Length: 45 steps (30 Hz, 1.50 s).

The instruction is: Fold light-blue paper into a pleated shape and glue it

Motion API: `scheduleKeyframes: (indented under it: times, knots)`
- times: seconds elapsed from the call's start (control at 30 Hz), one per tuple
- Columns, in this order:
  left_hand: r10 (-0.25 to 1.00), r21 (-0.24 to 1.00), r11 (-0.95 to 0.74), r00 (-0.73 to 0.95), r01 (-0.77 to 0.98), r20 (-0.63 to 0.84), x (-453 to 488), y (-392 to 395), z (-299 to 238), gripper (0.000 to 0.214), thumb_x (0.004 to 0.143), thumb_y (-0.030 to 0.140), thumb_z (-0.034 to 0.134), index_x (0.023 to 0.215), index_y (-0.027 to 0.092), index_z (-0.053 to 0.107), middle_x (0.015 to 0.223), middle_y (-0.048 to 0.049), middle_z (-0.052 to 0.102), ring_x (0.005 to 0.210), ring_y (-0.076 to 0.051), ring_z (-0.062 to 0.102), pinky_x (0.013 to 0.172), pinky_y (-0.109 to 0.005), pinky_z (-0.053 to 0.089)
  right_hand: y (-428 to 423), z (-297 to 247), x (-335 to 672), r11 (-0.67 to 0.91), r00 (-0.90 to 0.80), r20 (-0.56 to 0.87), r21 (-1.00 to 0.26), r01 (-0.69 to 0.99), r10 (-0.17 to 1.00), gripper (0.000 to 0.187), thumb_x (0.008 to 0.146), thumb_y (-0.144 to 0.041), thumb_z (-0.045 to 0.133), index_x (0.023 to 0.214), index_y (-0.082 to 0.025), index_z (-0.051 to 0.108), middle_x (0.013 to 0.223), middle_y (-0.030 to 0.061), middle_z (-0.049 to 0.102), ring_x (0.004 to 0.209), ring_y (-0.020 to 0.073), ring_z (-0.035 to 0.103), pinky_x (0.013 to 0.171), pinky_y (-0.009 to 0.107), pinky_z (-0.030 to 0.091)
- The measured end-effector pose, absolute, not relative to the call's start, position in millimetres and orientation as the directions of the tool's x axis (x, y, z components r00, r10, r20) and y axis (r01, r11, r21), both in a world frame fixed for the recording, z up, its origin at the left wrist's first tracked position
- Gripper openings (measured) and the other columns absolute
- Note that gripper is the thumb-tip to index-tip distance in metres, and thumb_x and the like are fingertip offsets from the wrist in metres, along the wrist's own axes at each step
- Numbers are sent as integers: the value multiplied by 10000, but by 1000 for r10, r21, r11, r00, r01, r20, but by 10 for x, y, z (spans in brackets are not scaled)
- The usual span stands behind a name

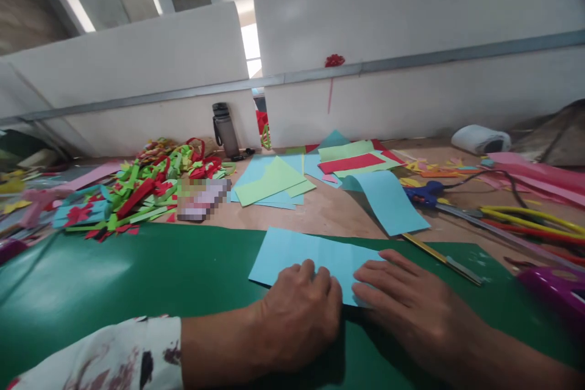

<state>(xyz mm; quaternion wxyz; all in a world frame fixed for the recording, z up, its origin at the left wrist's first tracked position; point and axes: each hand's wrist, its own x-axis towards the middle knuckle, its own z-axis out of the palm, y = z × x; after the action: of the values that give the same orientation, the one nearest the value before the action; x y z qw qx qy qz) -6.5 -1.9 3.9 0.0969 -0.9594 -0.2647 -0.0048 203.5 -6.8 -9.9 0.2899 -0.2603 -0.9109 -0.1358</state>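
Observation:
A light blue paper sheet (301, 254) lies flat on the green cutting mat (137, 280). My left hand (299, 314) rests on the sheet's near edge with its fingers curled down onto the paper. My right hand (411, 304) lies flat beside it, fingers spread and pressing the sheet's right near corner. Both hands touch the paper and neither lifts it.
A heap of green and red paper strips (141, 189) lies at the left. Coloured sheets (274, 183), a curled blue sheet (388, 201), a dark bottle (225, 129), a blue glue gun (425, 194), a ruler (443, 259), a tape roll (479, 139) and a purple tool (555, 289) surround the mat.

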Motion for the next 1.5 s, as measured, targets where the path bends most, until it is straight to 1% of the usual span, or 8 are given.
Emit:
scheduleKeyframes:
  times: [0.1, 0.3, 0.47, 0.57, 0.7, 0.93, 1.27, 1.5]
  knots:
    - [490, -170, -853, 869, 494, 66, -77, -21, 70, 96, 848, 101, 437, 851, 123, 531, 808, -88, 548, 700, -238, 505, 537, -362, 474, -56, -107, 2031, 830, -689, 635, 131, 542, 349, 287, 872, -6, 345, 815, -172, 573, 797, 37, 666, 732, 145, 590, 855, 351, 387]
    - [525, -85, -842, 846, 532, 98, -294, 47, 37, 85, 842, 101, 474, 787, 149, 519, 823, -48, 562, 742, -202, 507, 577, -318, 468, -23, -114, 2122, 768, -668, 524, 40, 639, 529, 306, 882, -26, 379, 644, -174, 501, 630, 20, 562, 550, 134, 463, 576, 293, 327]
    - [540, -64, -834, 834, 548, 109, -339, 58, 24, 110, 878, 111, 449, 819, 154, 531, 854, -45, 568, 768, -207, 507, 576, -318, 459, -28, -155, 2055, 803, -665, 539, -36, 595, 517, 171, 895, -94, 454, 809, -165, 583, 713, 32, 578, 647, 157, 498, 612, 292, 340]
    - [524, -59, -845, 846, 531, 101, -323, 64, 42, 100, 883, 130, 460, 825, 149, 538, 857, -52, 568, 774, -211, 504, 596, -329, 455, -43, -171, 1969, 820, -680, 526, -59, 570, 511, 190, 897, -74, 440, 839, -161, 598, 691, 25, 554, 626, 148, 476, 577, 279, 318]
    - [487, -61, -865, 862, 499, 143, -315, 79, 38, 107, 888, 147, 457, 821, 147, 541, 827, -51, 560, 746, -207, 492, 607, -338, 433, -64, -167, 1885, 833, -697, 532, -28, 553, 481, 284, 887, -22, 383, 728, -158, 574, 637, 18, 514, 571, 136, 425, 536, 282, 278]
    - [376, -58, -911, 878, 409, 295, -240, 94, -62, 179, 895, 143, 453, 734, 142, 533, 748, -36, 554, 681, -173, 470, 615, -326, 400, -110, -142, 1776, 819, -678, 567, 10, 574, 468, 319, 883, -39, 390, 609, -173, 486, 575, -1, 461, 520, 123, 365, 509, 294, 229]
    - [396, 16, -907, 840, 420, 370, -573, 155, -54, 300, 950, 118, 337, 737, 151, 546, 762, -55, 603, 751, -166, 537, 690, -271, 454, -131, -184, 2011, 802, -699, 536, 67, 594, 473, 307, 878, -13, 329, 681, -187, 487, 607, 13, 494, 519, 137, 410, 487, 275, 255]
    - [425, 52, -893, 799, 447, 426, -925, 177, -92, 338, 976, 134, 300, 771, 159, 569, 836, -64, 638, 819, -154, 575, 786, -274, 477, -186, -151, 2169, 784, -714, 544, 154, 601, 441, 297, 874, -2, 293, 765, -202, 483, 616, 3, 543, 529, 142, 481, 530, 252, 345]
